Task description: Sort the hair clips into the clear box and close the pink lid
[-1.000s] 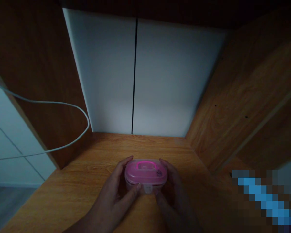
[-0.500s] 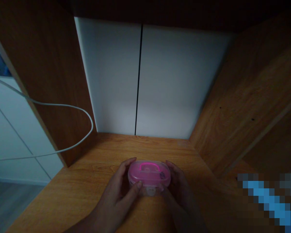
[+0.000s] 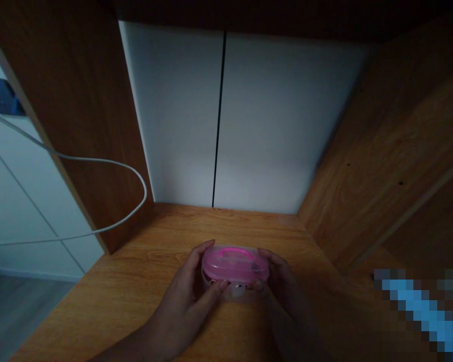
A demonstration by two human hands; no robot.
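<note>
A small oval box with a pink lid [image 3: 234,265] and a clear body sits on the wooden desk top [image 3: 143,281]. A pink handle lies flat on the lid, and a clear latch shows at its near side. My left hand [image 3: 191,296] wraps the box's left side, thumb by the latch. My right hand [image 3: 285,289] grips its right side, thumb also near the latch. The light is dim.
Wooden side panels [image 3: 79,115] rise left and right of the desk, with a white back panel [image 3: 226,115] split by a dark seam. A white cable [image 3: 109,166] loops across the left panel. A blurred blue patch lies at the lower right.
The view has shifted slightly rightward. Both thumbs have closed in toward the latch at the box's near side; the box stays on the desk.
</note>
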